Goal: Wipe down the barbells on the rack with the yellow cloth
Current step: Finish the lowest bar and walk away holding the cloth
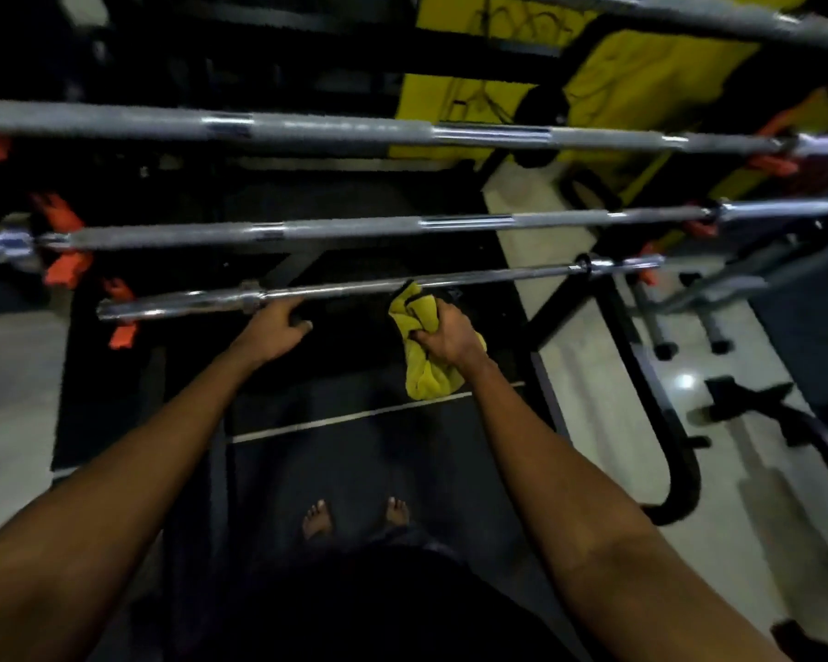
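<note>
Several steel barbells lie across a rack with orange hooks (pixel 70 267). The lowest barbell (pixel 345 288) is the nearest one. My left hand (pixel 273 329) grips it from below, left of its middle. My right hand (pixel 445 334) is closed on a bunched yellow cloth (pixel 421 360); the cloth's top edge touches the underside of the same bar, and the rest hangs below my fist. Above it run a middle barbell (pixel 354 227), a thicker upper barbell (pixel 316 129) and another bar (pixel 718 19) at the top right.
My bare feet (pixel 354 516) stand on a dark floor mat with a white line. A black curved frame base (pixel 675 465) and bench legs sit on the pale floor to the right. A yellow wall panel (pixel 641 78) is behind the rack.
</note>
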Tool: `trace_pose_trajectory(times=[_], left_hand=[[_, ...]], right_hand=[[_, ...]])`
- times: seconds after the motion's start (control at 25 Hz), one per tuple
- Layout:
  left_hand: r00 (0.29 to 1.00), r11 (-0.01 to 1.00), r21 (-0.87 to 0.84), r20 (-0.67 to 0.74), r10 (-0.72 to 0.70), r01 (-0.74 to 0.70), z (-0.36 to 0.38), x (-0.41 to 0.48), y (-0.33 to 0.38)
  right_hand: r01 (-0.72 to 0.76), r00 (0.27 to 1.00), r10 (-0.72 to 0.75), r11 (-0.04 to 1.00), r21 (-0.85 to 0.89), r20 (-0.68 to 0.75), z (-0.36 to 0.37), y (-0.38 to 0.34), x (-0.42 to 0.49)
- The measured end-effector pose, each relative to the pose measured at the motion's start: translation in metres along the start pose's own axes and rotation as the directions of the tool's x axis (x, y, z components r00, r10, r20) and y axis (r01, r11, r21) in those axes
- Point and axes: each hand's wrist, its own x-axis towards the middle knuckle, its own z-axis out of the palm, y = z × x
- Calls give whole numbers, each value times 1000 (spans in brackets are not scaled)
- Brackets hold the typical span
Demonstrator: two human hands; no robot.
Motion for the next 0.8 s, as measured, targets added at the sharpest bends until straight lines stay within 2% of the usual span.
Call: trace_pose_trajectory(times=[0.12, 0.24, 0.44, 0.6, 0.68, 0.8], left_hand=[[988, 992, 70, 115, 101, -109, 36, 7, 56], [950, 964, 110, 230, 212, -242, 86, 8, 126], [837, 886, 111, 398, 375, -450, 191, -24, 249], [667, 782, 26, 540, 513, -623, 295, -71, 359], [585, 732, -21, 586, 561, -681, 344, -96, 411], [446, 630, -85, 633, 633, -772, 413, -136, 487]], right_hand=[[-108, 987, 114, 992, 58, -112, -23, 91, -29], [-233, 944, 254, 965, 122, -211, -58, 162, -94], [-352, 832, 426, 901, 255, -355, -122, 251, -228], [-490, 647, 617, 786, 376, -448, -155, 348, -341], [-507, 542, 682, 731, 456, -490, -176, 375, -400], [-497, 331, 785, 617, 611, -524, -207, 409, -483]])
